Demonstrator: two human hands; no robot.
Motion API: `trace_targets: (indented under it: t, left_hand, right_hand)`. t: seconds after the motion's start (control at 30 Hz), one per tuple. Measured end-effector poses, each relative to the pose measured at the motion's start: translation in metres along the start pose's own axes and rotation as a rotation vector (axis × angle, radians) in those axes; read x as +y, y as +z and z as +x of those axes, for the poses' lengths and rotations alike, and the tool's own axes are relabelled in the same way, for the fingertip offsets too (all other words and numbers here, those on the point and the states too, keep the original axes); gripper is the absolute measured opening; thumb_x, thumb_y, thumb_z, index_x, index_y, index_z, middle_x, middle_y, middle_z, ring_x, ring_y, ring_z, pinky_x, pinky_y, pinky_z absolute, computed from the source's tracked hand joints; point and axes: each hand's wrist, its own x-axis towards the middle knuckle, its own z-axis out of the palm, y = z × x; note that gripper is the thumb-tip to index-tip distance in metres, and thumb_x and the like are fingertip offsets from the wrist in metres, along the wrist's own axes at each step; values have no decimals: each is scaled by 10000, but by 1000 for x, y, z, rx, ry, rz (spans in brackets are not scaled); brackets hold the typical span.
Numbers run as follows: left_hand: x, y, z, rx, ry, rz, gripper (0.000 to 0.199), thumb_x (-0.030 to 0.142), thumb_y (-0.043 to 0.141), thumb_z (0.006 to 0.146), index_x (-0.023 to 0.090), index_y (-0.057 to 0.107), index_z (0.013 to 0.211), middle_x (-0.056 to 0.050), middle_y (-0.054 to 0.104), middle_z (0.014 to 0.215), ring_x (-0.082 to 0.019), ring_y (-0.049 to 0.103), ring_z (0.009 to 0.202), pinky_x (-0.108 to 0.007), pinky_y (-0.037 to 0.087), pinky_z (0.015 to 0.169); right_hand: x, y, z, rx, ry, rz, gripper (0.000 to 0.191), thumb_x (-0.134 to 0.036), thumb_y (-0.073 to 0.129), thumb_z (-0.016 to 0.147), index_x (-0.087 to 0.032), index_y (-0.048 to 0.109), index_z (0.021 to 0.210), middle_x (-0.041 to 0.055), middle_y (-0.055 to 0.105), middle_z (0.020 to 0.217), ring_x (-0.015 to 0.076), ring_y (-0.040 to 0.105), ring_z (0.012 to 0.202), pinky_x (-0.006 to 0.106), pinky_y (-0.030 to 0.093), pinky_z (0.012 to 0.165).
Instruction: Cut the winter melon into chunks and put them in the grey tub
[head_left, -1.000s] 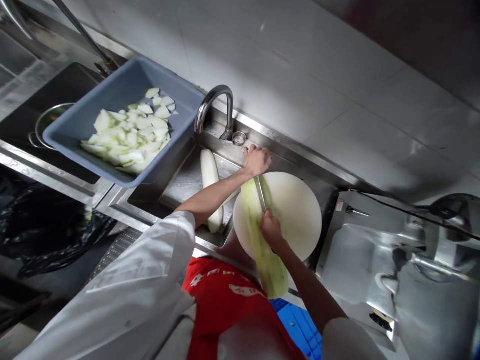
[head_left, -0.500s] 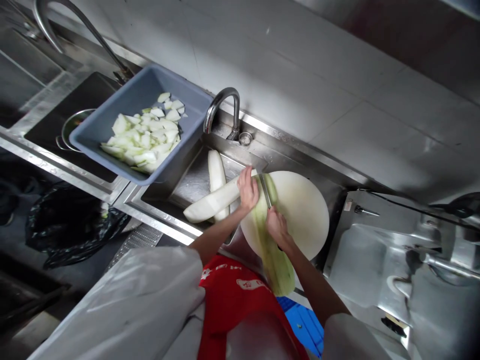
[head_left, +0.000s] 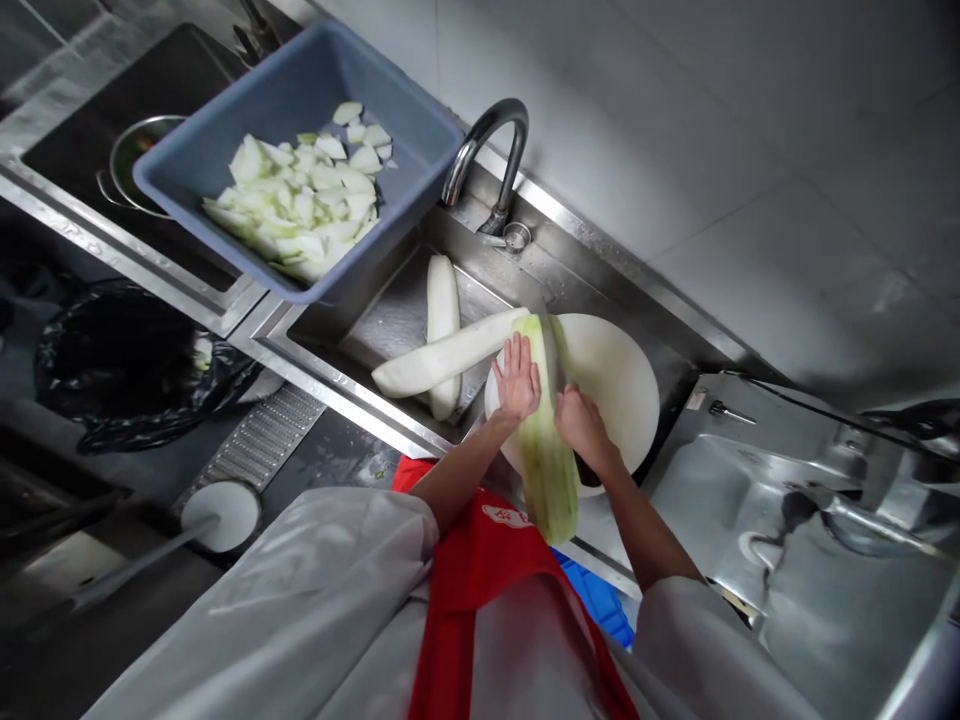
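Observation:
A long green-and-white gourd (head_left: 549,470) lies across a round white cutting board (head_left: 619,375), its near end past the board's edge. My left hand (head_left: 517,380) rests on the gourd's left side with fingers extended. In my right hand (head_left: 583,425), closed round its handle, is a knife (head_left: 553,350) whose blade stands along the gourd's right side near the far end. Two peeled white gourds, one (head_left: 457,355) lying over the other (head_left: 442,300), sit crossed in the sink left of the board.
A blue-grey tub (head_left: 420,110) holding cut pale pieces (head_left: 315,205) spans the left sinks. A curved faucet (head_left: 517,130) rises behind. Black rubbish bag (head_left: 112,390) lies at lower left, metal equipment (head_left: 720,480) at right.
The view has shifted, bringing the tub closer. My left hand has moved onto the gourd with fingers straighter. The knife has gone from lying across the gourd's top to its right side.

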Motion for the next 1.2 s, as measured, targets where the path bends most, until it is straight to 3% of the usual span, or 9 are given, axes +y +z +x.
trace_targets:
  t: [0.17,0.27,0.43,0.63,0.8,0.97,1.07,1.2]
  left_hand:
    - [1,-2,-2,-22,-24,-21,628,322,232,1062,229,132,1675,-62,106,1731,-298,83,1608,-656,145,1267]
    - [-1,-1,-1,-26,-18,-8,624,326,210,1067,222,120,1676,-55,79,1734,-284,69,1611,-651,132,1275]
    - [-2,2,-1,-14,-19,4,617,333,206,1071,232,134,1676,-37,88,1735,-253,57,1614,-590,123,1298]
    - [-2,6,-3,36,-16,-20,609,370,185,1073,227,205,1664,-39,127,1732,-239,80,1611,-554,120,1301]
    - [-4,5,-4,21,-8,-4,601,386,218,1077,219,253,1652,-46,99,1736,-237,42,1614,-561,92,1300]
    - [-6,5,-2,-3,16,-4,612,454,318,1063,285,255,1648,-41,78,1740,-294,48,1612,-635,118,1274]
    - [-7,5,0,1,21,0,609,455,315,1064,297,252,1648,-49,75,1739,-314,61,1608,-666,123,1258]
    - [-8,4,2,-3,2,24,611,458,319,1059,313,244,1648,-39,75,1741,-290,54,1610,-667,127,1252]
  right_hand:
    - [27,16,-62,-142,81,-23,239,-237,348,1102,-112,542,1166,183,719,1018,274,720,979,305,432,747]
    - [34,25,-84,-185,87,-10,246,-229,317,1109,-112,525,1170,182,712,1006,272,716,978,306,412,735]
    - [42,36,-84,-173,77,35,239,-245,322,1113,-114,517,1159,176,712,988,270,709,965,303,388,718]
    - [52,65,-77,-133,75,88,251,-262,319,1118,-118,524,1133,152,715,921,270,708,901,299,381,694]
    - [32,84,-41,-54,61,184,255,-235,303,1117,-121,522,1179,152,724,993,252,706,951,284,420,731]
    - [22,76,-16,-2,61,209,285,-235,290,1115,-115,533,1204,159,723,1043,255,701,1011,292,449,804]
    - [32,68,-31,-16,15,170,264,-235,313,1108,-123,541,1180,167,718,1038,268,700,1019,307,449,817]
    - [58,78,-90,-127,26,125,237,-239,313,1104,-135,517,1162,157,709,971,271,712,963,312,434,760]
